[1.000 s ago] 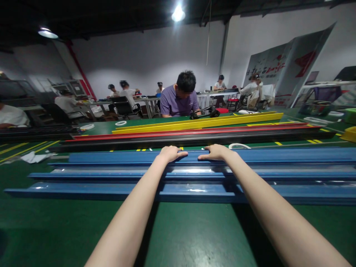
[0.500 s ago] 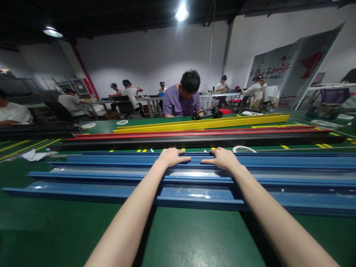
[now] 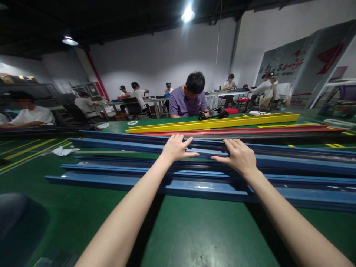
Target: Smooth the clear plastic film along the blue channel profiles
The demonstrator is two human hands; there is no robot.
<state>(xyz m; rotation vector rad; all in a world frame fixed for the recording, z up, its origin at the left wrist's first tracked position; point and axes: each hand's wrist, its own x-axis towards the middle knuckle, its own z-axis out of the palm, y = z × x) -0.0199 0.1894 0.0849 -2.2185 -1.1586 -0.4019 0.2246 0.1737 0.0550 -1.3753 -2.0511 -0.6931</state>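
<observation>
Several long blue rails lie side by side across the green table (image 3: 194, 230). My left hand (image 3: 176, 148) and my right hand (image 3: 240, 155) both grip the farthest blue rail (image 3: 125, 144), fingers over its top and thumbs on the near side. That rail is raised off the table, above the other blue rails (image 3: 194, 187). My hands are about a hand's width apart near the rail's middle.
Beyond the blue rails lie a black rail (image 3: 278, 137), a red rail (image 3: 250, 130) and a yellow rail (image 3: 211, 124). A person in a purple shirt (image 3: 189, 100) sits across the table. Other people work at tables behind. White tape rolls (image 3: 132, 122) lie at the far left.
My hands went from resting on top of the farthest blue rail to gripping it, and the rail has come up off the table. The view has shifted left.
</observation>
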